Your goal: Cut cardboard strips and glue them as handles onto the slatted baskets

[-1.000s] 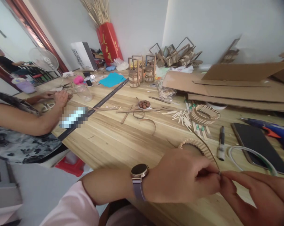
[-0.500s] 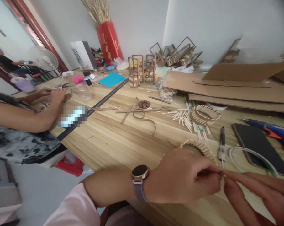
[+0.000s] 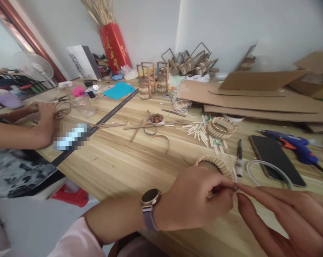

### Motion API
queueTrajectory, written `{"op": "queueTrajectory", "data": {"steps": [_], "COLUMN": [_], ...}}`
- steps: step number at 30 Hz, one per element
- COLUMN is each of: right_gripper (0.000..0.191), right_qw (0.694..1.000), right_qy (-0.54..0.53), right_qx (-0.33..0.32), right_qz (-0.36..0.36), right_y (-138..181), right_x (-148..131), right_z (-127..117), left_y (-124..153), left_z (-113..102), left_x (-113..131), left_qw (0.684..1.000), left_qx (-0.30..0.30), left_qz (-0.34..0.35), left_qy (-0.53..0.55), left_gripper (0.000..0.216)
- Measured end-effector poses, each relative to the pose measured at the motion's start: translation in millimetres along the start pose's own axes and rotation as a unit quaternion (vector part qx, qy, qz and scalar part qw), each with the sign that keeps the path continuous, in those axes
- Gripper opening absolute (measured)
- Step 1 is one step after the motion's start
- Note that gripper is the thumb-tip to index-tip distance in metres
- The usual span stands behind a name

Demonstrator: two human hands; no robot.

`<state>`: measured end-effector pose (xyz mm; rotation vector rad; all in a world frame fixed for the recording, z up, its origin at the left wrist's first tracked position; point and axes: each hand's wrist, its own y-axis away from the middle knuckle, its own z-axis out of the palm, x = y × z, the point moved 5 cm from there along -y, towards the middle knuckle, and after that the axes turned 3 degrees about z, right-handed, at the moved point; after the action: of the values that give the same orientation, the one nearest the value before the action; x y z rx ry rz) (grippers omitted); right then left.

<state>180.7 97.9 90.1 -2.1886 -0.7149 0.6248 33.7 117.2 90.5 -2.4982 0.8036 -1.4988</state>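
Observation:
My left hand (image 3: 193, 200), with a watch on its wrist, is closed, its thumb and forefinger pinched at a thin white strip (image 3: 234, 174). The strip stands up from where the fingertips of both hands meet. My right hand (image 3: 287, 210) comes in from the right, its forefinger and thumb closing on the same spot; what lies between the tips is tiny and mostly hidden. Just behind my left hand is a ring of pale wooden slats (image 3: 225, 170), partly covered by that hand. A marker pen (image 3: 239, 159) lies beyond the fingertips.
On the right are a phone (image 3: 276, 160), a white-green hoop (image 3: 249, 167) and a blue glue gun (image 3: 300, 146). Further back are another slatted ring (image 3: 222, 127), loose sticks (image 3: 197, 132), a bowl of brown beads (image 3: 156, 118) and cardboard (image 3: 244, 101). A co-worker's arm (image 3: 25, 134) is at left.
The view has turned a little to the right, so the table's things sit further left. Both hands keep their pinch together, and more of my right hand shows.

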Motion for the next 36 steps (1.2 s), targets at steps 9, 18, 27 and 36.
{"op": "queueTrajectory", "data": {"steps": [9, 18, 27, 36], "right_gripper": [0.010, 0.010, 0.006, 0.010], "right_qw": [0.999, 1.000, 0.994, 0.990], "right_qy": [-0.016, 0.011, 0.106, 0.131], "right_qx": [-0.051, -0.023, -0.017, -0.034], "right_qz": [0.004, -0.005, -0.038, -0.036], "right_y": [-12, -12, -6, -7], "right_x": [-3, -10, -13, -14], "right_z": [-7, -6, -4, -1], "left_y": [5, 8, 9, 7], "left_z": [1, 4, 7, 9], "left_x": [-7, -12, -13, -13], "left_qw": [0.991, 0.990, 0.990, 0.989], "left_qx": [0.006, -0.003, -0.005, -0.025], "left_qz": [-0.091, -0.113, -0.120, -0.122], "left_qy": [0.095, 0.082, 0.079, 0.081], "left_gripper": [0.016, 0.015, 0.014, 0.013]}}
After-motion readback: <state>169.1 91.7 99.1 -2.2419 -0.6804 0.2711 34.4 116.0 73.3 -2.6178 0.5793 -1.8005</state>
